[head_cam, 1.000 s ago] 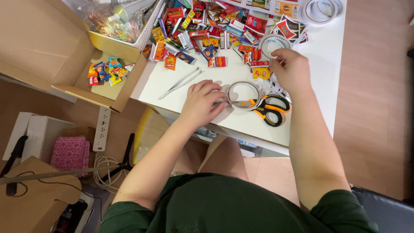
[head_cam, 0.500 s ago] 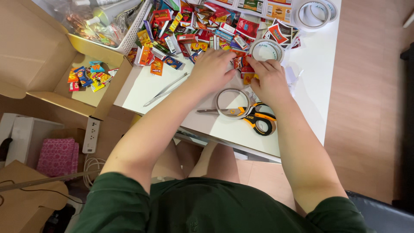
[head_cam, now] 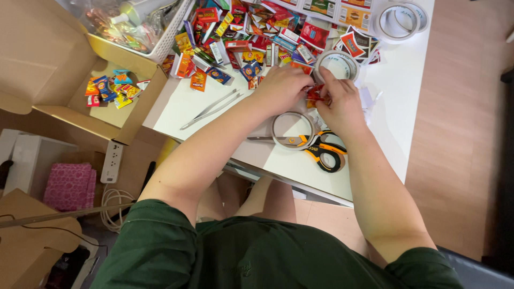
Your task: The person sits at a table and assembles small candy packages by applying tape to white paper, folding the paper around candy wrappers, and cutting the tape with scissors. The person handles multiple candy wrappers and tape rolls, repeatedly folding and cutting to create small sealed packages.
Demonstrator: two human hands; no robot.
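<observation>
Pinching a small glossy red packet (head_cam: 317, 94), both hands, left (head_cam: 282, 88), right (head_cam: 340, 104); round tape roll (head_cam: 292, 130), orange-handled scissors (head_cam: 321, 151) beside

Yellow-handled scissors (head_cam: 321, 152) lying on the white table (head_cam: 396, 107), touching a tape ring (head_cam: 292, 130). Tweezers (head_cam: 211, 108) sitting left of the scissors. Two tape rolls (head_cam: 401, 20) resting at the table's far corner. Cardboard box (head_cam: 59, 69) standing open off its left edge.
</observation>
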